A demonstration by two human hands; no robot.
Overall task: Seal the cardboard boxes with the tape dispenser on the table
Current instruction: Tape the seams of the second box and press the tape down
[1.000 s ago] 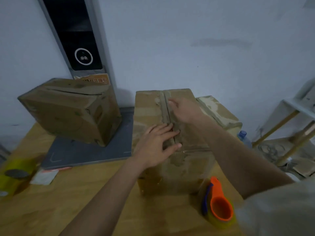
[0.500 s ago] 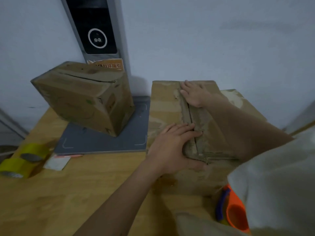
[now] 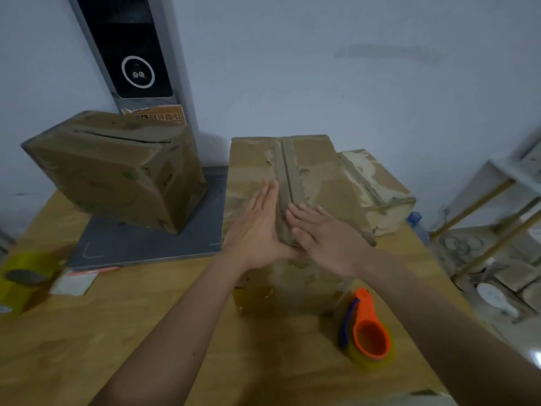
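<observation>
The middle cardboard box [image 3: 319, 183] stands on the wooden bench [image 3: 87, 332], a taped seam running down its top. The left hand [image 3: 257, 230] lies flat, fingers straight, on the top just left of the seam at the box's near edge; the right hand [image 3: 325, 235] presses flat just right of it, grasping nothing. The orange tape dispenser [image 3: 369, 332] lies on the bench in front of the box's right corner. A tilted box [image 3: 117, 177] stands left of the middle box, a third box [image 3: 377, 189] behind its right side.
</observation>
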